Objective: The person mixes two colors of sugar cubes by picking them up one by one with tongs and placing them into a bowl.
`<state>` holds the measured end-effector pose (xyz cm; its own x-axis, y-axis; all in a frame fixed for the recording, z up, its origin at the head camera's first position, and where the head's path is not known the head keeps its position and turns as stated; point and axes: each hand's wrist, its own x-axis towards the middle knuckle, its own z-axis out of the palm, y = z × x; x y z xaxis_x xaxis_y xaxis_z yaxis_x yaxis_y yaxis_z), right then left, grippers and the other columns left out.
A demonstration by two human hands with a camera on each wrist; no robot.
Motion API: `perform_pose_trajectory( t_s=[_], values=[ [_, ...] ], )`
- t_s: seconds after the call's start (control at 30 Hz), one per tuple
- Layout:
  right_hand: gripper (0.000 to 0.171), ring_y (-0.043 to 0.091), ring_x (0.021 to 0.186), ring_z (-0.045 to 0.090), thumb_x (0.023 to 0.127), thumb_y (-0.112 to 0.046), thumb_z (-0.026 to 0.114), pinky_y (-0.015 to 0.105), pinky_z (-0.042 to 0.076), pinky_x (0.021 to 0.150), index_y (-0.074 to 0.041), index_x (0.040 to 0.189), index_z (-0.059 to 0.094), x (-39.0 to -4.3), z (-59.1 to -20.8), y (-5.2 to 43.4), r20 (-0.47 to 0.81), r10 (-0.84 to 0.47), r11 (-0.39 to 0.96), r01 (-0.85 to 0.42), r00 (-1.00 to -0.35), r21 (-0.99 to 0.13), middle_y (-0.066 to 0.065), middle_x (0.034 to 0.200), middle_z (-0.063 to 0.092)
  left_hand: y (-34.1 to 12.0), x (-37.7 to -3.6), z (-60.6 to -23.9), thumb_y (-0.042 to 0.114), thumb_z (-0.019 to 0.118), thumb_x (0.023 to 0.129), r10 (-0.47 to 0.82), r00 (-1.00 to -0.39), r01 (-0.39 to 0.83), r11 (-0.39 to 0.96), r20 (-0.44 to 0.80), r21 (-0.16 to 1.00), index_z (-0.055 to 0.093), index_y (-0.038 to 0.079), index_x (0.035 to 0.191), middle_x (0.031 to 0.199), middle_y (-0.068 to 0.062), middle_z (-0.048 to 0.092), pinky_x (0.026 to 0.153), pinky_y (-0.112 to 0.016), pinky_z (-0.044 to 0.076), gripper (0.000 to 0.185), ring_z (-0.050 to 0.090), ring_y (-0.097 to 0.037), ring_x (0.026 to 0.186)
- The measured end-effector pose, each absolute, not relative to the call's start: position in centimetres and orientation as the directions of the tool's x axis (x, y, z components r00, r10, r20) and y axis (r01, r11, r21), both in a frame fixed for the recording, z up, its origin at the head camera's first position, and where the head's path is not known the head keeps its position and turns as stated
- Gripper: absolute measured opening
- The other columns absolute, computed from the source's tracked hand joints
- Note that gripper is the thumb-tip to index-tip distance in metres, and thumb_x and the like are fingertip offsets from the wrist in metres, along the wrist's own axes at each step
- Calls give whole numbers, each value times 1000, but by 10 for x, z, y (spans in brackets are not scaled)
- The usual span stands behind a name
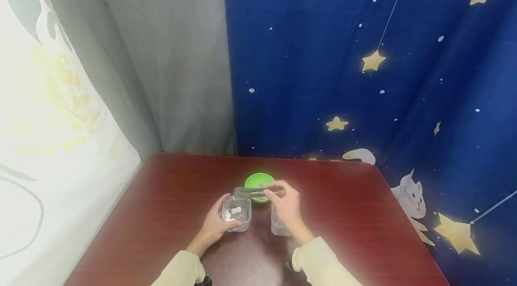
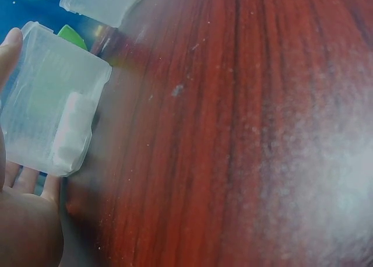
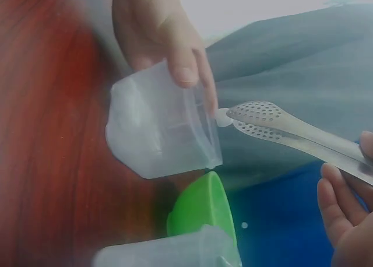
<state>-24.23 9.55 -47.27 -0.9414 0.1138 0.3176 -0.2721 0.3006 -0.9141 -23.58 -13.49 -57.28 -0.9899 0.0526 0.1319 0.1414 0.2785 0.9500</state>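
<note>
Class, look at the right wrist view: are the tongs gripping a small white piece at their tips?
Yes: the perforated tongs pinch a small white piece at their tips, beside the clear container.

At the upper middle of the frame a hand (image 3: pixel 160 34) reaches down and grips a clear plastic container (image 3: pixel 163 124), its thumb laid over the container's near rim. From the right edge, metal tongs (image 3: pixel 291 133) with perforated spoon-shaped tips stretch leftward; the tips are closed together on a small white piece (image 3: pixel 221 116) right at the container's rim. The fingers of another hand (image 3: pixel 344 203) hold the tongs at the lower right. Just below the container sits a green bowl (image 3: pixel 204 208), and a second clear container (image 3: pixel 169 249) shows at the bottom edge. A red-brown table (image 3: pixel 52 162) fills the left side.
</note>
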Motion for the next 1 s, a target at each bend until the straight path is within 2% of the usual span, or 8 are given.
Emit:
perform_pose_trajectory(
  t_s=[0.2, 0.37, 0.53, 0.7, 0.83, 1.0],
  values=[
    [17, 15, 72, 67, 79, -11, 81, 27, 53, 58, -11, 93, 73, -242, -464, 99, 339, 129, 272, -295, -932, -916, 2, 91, 71, -136, -236, -574, 20, 95, 57, 49, -990, 139, 297, 130, 945, 44, 13, 143, 126, -13, 58, 90, -41, 48, 100, 59, -27, 105],
    [17, 17, 72, 68, 79, -14, 81, 31, 56, 58, -13, 93, 73, -245, -463, 104, 361, 154, 251, -317, -920, -915, -2, 88, 71, -136, -235, -575, 22, 95, 56, 45, -990, 142, 310, 135, 940, 45, 15, 143, 125, -13, 59, 89, -39, 48, 101, 59, -27, 104],
    [16, 18, 73, 68, 79, -12, 80, 30, 56, 61, -16, 92, 72, -247, -455, 110, 387, 183, 220, -346, -904, -912, -3, 90, 73, -134, -235, -575, 16, 94, 57, 41, -990, 139, 285, 133, 948, 45, 13, 143, 125, -15, 59, 86, -38, 51, 100, 59, -29, 103],
    [16, 18, 74, 69, 78, -12, 81, 27, 54, 63, -16, 92, 72, -249, -449, 115, 416, 212, 223, -371, -884, -901, -4, 91, 74, -132, -229, -561, 7, 93, 58, 48, -988, 152, 255, 145, 955, 43, 4, 143, 125, -23, 56, 87, -49, 50, 98, 57, -38, 105],
    [17, 19, 76, 69, 78, -10, 81, 26, 55, 64, -13, 92, 72, -250, -447, 117, 422, 238, 210, -378, -875, -902, -1, 93, 74, -131, -221, -541, 5, 91, 60, 68, -987, 156, 243, 143, 957, 42, -2, 142, 125, -28, 55, 88, -54, 48, 96, 56, -44, 107],
    [17, 16, 77, 69, 80, -6, 79, 23, 54, 65, -4, 95, 71, -244, -432, 117, 415, 254, 209, -370, -873, -905, 6, 94, 74, -131, -219, -534, 5, 91, 61, 81, -989, 140, 242, 124, 960, 41, -3, 142, 126, -29, 54, 90, -54, 47, 95, 55, -44, 108]
  ],
)
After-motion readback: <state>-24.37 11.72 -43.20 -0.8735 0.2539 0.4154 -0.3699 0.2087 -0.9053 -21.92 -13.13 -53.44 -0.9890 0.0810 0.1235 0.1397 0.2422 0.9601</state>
